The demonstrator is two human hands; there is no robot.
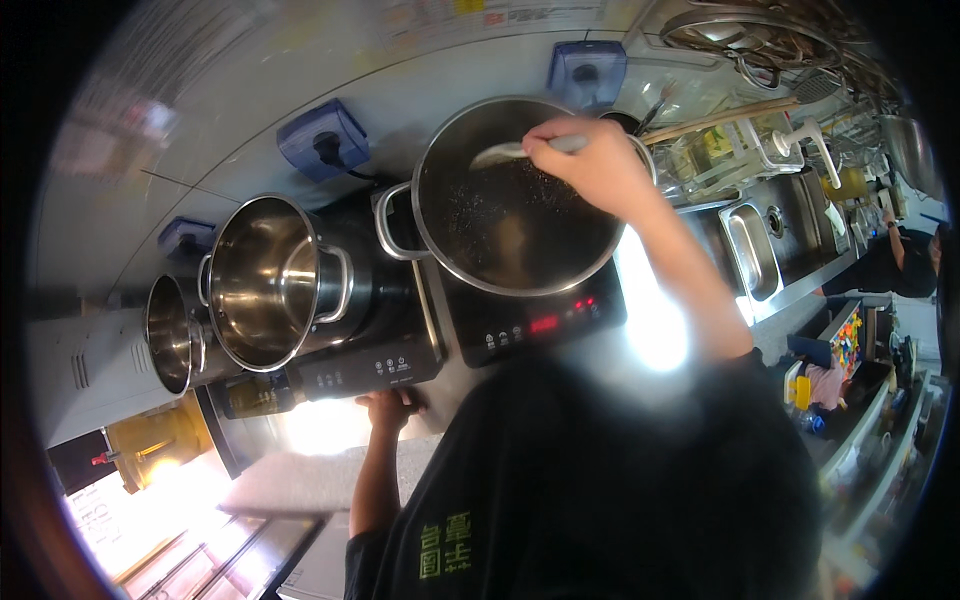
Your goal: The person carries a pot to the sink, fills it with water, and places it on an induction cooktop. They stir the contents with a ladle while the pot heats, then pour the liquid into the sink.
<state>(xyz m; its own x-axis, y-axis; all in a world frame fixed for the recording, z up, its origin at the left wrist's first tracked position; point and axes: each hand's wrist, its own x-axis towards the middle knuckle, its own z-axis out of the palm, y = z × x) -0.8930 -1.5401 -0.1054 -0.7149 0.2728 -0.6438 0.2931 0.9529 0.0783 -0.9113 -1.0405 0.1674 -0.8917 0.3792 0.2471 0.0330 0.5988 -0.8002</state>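
A large stainless steel stockpot [424, 225] stands on a black induction cooker [480, 330] whose red display is lit. In the pot is dark liquid [480, 240] with small specks or bubbles. My right hand [592, 161] reaches over the pot, gripping a pale utensil [499, 155], perhaps a spoon or spatula. The head of that utensil dips toward the liquid, too blurred to identify. My left hand [390, 411] rests with fingers spread on the steel counter [442, 397], close to the front edge of a second induction cooker [367, 367], and holds nothing.
An open steel pot [262, 285] stands on the second cooker, with a smaller pot [169, 337] to its left. Blue socket covers [322, 142] line the wall. Rightward lie wooden sticks [720, 120], clear containers [712, 154] and a sink [802, 217]. A person [892, 259] stands far right.
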